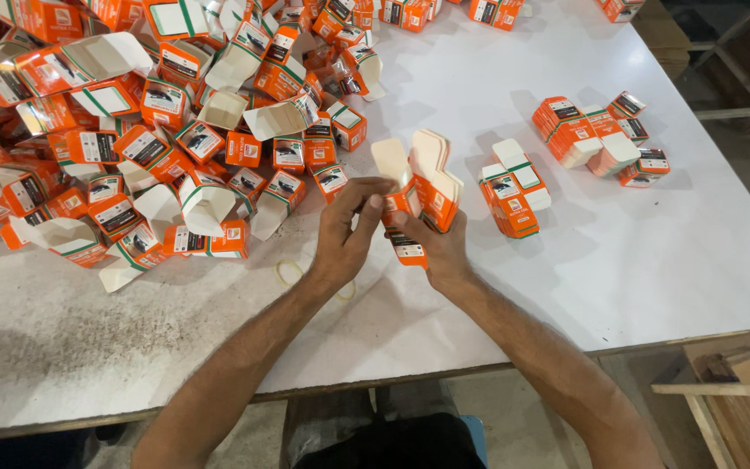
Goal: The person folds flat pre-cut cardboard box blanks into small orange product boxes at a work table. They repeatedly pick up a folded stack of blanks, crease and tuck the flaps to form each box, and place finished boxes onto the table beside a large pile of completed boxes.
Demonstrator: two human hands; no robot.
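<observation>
- Nearest the camera, the person's dark lap and a bit of blue seat show at the bottom edge, under the rim of the white table.
- Both forearms reach up from there to the table's middle.
- The left hand pinches the pale top flap of a flat orange carton between thumb and fingertips.
- The right hand is closed round a stack of flat cartons, held upright just above the table surface, with the single carton at its near face.
- Judgement: these are thin card blanks, light and stiff along the panels yet quick to crease at the folds. Their printed faces look slick, so a stack could fan or slip. The edges and flaps seem the safest places to grip.
- A rubber band lies on the table just beside the left wrist.
- To the left lies a heap of opened cartons, orange with white insides.
- To the right sit two bundles of flat cartons, well apart from the hands.
- The right hand's fingers are mostly hidden behind the stack. The heap runs off the frame's left and top edges, and the print on the cartons is too small to make out.
</observation>
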